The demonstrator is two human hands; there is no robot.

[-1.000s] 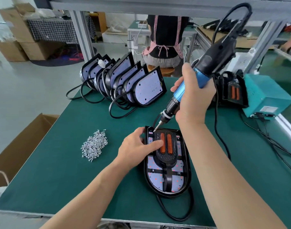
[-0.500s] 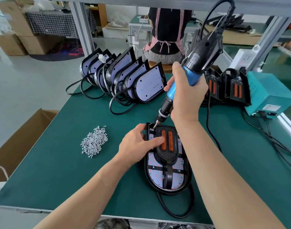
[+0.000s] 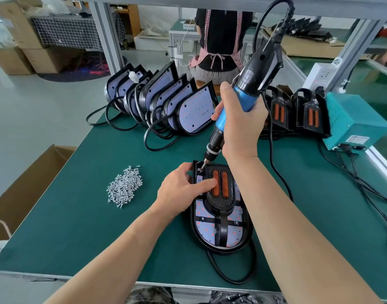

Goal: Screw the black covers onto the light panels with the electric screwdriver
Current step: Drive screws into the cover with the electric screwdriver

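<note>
Left hand [image 3: 181, 189] pinches the far-left corner of the D-shaped light panel [image 3: 204, 229], lying flat on the green mat [image 3: 78, 216]; index finger [image 3: 208, 183] across its glossy black cover [image 3: 220, 201]. Right hand [image 3: 238, 126] wraps the blue-and-black electric screwdriver [image 3: 254, 77], bit on that corner. Teal box's [image 3: 352, 119] label is too small to read.

The light panel [image 3: 204, 229] has a smooth pale board face in a glossy black plastic housing. On it, the black cover [image 3: 220, 204] is moulded black plastic with glossy orange inserts. Above it, the electric screwdriver [image 3: 257, 69] has a glossy black body, blue satin grip and bare metal chuck. Left of it, bright metal screws [image 3: 125, 187] lie on the matt green table mat [image 3: 78, 227].
</note>
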